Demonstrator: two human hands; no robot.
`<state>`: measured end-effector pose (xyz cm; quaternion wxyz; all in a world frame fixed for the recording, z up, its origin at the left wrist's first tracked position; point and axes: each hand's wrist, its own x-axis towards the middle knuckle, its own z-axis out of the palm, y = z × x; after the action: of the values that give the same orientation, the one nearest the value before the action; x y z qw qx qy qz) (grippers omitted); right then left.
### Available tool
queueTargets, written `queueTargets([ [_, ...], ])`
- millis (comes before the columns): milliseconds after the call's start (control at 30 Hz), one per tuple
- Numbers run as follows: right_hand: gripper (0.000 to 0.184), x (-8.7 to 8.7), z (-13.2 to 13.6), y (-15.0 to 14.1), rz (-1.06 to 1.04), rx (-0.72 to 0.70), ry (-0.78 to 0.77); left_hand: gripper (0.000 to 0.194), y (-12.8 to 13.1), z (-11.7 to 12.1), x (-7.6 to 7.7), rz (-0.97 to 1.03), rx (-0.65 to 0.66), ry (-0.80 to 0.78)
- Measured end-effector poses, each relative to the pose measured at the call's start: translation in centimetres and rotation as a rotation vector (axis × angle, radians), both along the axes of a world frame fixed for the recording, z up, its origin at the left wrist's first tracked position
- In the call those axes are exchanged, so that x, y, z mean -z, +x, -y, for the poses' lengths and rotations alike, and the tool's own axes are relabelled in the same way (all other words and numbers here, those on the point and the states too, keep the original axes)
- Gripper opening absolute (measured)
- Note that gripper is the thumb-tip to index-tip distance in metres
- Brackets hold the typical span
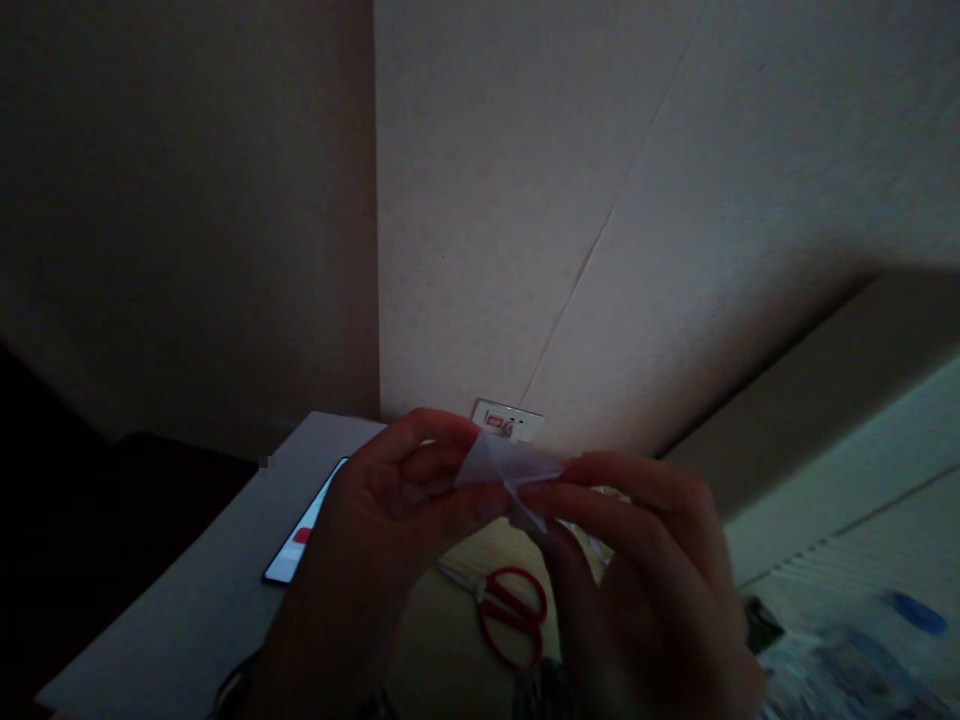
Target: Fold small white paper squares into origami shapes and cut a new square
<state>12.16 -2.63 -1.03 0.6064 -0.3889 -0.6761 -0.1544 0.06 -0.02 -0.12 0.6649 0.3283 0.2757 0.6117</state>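
Observation:
A small piece of folded pale paper (502, 462), whitish-lilac and slightly see-through, is held up between both hands in the head view. My left hand (405, 490) pinches its left side between thumb and fingers. On the other side, my right hand (637, 540) grips the right edge and a lower flap with its fingertips. Below the hands, a pair of scissors (517, 610) with red handles lies on the wooden surface, blades pointing left. Part of the paper is hidden behind the fingers.
A phone (307, 535) with a lit screen lies on a white surface (172, 590) at the left, partly behind my left wrist. A socket plate (514, 418) is on the wall (510, 250) ahead. Clear plastic packaging (855, 670) is at the lower right.

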Motion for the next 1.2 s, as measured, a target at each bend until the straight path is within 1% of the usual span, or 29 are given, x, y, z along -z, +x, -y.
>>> queueTargets([
  [100,0.01,0.0,0.2,0.0,-0.004,-0.01,-0.023,0.027,0.0,-0.1,0.1,0.004,0.012,0.02],
  [167,0.01,0.0,0.3,-0.1,-0.039,0.002,-0.034,0.029,0.0,0.0,0.0,0.008,-0.001,0.006],
  [267,0.015,0.0,0.4,0.0,-0.012,-0.02,-0.02,0.029,0.0,0.1,-0.3,-0.008,-0.031,-0.019],
  [333,0.02,0.1,0.3,0.1,0.004,-0.039,-0.001,0.028,-0.1,0.3,-0.6,-0.025,-0.008,-0.015],
  [433,0.022,0.1,0.1,0.3,-0.033,-0.058,-0.005,0.029,-0.2,0.4,-0.8,-0.042,0.023,-0.02],
  [567,0.022,0.2,-0.1,0.2,-0.031,-0.085,-0.046,0.029,-0.2,0.5,-0.9,-0.064,0.005,-0.021],
  [700,0.026,0.3,-0.1,0.2,-0.065,-0.099,-0.04,0.027,-0.1,0.5,-0.8,-0.106,0.002,0.0],
  [833,0.026,0.3,-0.2,0.4,-0.05,-0.11,-0.034,0.027,-0.3,0.4,-0.8,-0.104,0.052,0.013],
  [933,0.024,0.3,-0.4,0.3,-0.048,-0.125,0.02,0.026,-0.4,0.4,-0.9,-0.096,0.087,-0.022],
  [1033,0.023,0.4,-0.6,0.1,-0.05,-0.138,0.059,0.027,-0.5,0.4,-0.9,-0.031,0.153,-0.057],
  [1133,0.016,0.5,-0.4,-0.2,-0.041,-0.115,0.073,0.027,-0.5,0.3,-0.8,0.029,0.22,-0.077],
  [1200,0.012,0.5,-0.2,-0.3,-0.039,-0.053,0.066,0.027,-0.6,0.3,-0.6,0.045,0.246,-0.079],
])
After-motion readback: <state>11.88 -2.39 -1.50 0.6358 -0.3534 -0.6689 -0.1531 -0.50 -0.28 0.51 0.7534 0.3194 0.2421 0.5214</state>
